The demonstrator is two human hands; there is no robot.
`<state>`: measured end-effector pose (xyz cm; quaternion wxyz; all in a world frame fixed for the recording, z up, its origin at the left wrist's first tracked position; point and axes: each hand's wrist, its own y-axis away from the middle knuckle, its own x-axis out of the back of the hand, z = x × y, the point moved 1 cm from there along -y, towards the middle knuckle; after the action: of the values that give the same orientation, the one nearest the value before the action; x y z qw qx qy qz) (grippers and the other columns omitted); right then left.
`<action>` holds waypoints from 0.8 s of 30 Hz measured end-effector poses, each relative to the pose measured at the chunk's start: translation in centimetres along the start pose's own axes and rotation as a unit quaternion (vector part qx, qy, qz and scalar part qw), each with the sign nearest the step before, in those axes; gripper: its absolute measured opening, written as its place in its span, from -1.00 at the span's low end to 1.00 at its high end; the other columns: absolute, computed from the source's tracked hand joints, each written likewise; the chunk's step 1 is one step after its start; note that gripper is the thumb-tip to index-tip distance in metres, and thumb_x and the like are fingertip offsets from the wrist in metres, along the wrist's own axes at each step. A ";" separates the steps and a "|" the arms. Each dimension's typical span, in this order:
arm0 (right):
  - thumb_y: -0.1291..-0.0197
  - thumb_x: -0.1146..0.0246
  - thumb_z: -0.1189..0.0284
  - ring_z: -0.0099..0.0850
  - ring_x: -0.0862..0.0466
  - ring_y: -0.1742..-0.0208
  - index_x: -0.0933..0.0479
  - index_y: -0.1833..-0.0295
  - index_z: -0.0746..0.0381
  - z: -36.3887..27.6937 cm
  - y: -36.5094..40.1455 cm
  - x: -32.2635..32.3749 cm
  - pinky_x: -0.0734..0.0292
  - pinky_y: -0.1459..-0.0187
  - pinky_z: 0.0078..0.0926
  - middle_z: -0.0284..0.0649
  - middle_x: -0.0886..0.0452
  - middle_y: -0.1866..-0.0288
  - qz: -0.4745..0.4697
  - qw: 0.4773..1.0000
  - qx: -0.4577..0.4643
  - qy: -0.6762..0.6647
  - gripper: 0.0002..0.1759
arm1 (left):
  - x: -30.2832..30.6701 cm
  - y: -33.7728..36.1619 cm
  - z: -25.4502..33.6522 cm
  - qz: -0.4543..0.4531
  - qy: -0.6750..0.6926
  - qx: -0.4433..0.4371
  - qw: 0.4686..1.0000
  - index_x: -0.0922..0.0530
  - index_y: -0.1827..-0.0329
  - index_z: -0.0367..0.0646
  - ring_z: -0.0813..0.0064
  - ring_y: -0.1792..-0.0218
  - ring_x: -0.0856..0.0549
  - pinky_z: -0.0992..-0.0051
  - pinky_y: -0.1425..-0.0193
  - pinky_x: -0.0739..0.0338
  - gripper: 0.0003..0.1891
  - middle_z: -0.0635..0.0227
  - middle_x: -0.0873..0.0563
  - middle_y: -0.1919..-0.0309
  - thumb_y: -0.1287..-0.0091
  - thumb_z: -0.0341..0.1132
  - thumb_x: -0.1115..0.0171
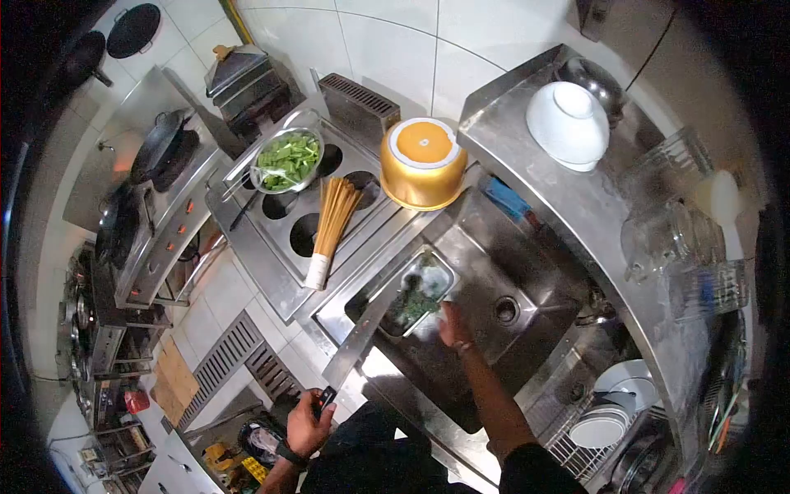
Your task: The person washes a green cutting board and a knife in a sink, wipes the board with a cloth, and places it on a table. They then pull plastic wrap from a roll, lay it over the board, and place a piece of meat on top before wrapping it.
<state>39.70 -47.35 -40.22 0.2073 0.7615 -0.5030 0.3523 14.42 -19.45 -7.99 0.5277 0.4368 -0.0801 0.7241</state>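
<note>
My left hand point(308, 425) is closed around the black handle of a knife point(359, 339). Its broad blade points up and away, over the sink's near left edge. At the sink point(514, 362), my right hand point(453, 326) reaches down beside a rectangular metal tray point(451, 278); its fingers are blurred, so I cannot tell whether they grip anything. Chopped dark greens point(417, 305) lie in the tray's near part, and a pale, shiny patch shows at its far end.
On the steel counter stand a bowl of cut green vegetables point(288, 160), a bundle of wooden sticks point(336, 218) and an upturned golden pot point(422, 169). White bowls point(568, 123) rest on the right shelf, above a rack of plates point(599, 430). Stoves with pans point(158, 148) line the left.
</note>
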 end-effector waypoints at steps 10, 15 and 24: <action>-0.34 0.04 0.24 -0.04 -0.23 -0.51 -0.60 -0.18 0.10 -2.9 -6.8 -9.7 -0.09 -0.42 0.10 -0.08 -0.37 -0.45 -0.298 0.906 -0.069 0.293 -0.57 | -0.1 0.8 1.2 0.074 -0.058 -0.057 0.994 -0.54 -0.02 -0.15 0.10 0.29 -0.73 0.28 0.21 -0.61 -0.64 0.12 -0.72 0.25 -0.24 -0.21 -0.40; -0.41 0.04 0.17 -0.12 -0.38 -0.43 -0.59 -0.16 0.22 -3.9 -5.9 -3.4 -0.28 -0.37 -0.12 -0.03 -0.47 -0.38 -0.292 0.926 -0.236 0.050 -0.53 | -0.6 0.3 2.8 0.027 0.002 0.047 0.999 -0.55 -0.08 -0.18 0.19 0.33 -0.73 0.32 0.22 -0.60 -0.59 0.11 -0.73 0.26 -0.21 -0.27 -0.42; -0.40 -0.10 0.04 -0.02 -0.66 -0.02 -0.41 -0.34 0.22 -4.0 8.7 13.0 -0.65 -0.01 -0.29 -0.04 -0.60 -0.18 0.003 0.417 -0.231 -0.879 -0.41 | -9.2 -4.4 3.6 0.008 0.068 -0.172 0.983 -0.52 -0.04 -0.32 0.15 0.35 -0.70 0.30 0.23 -0.56 -0.55 0.04 -0.70 0.37 -0.23 -0.20 -0.43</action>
<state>33.66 -56.23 -28.20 -0.1809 0.5775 -0.4757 -0.6384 20.65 -26.03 -13.88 0.5931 0.2890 -0.1712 0.7317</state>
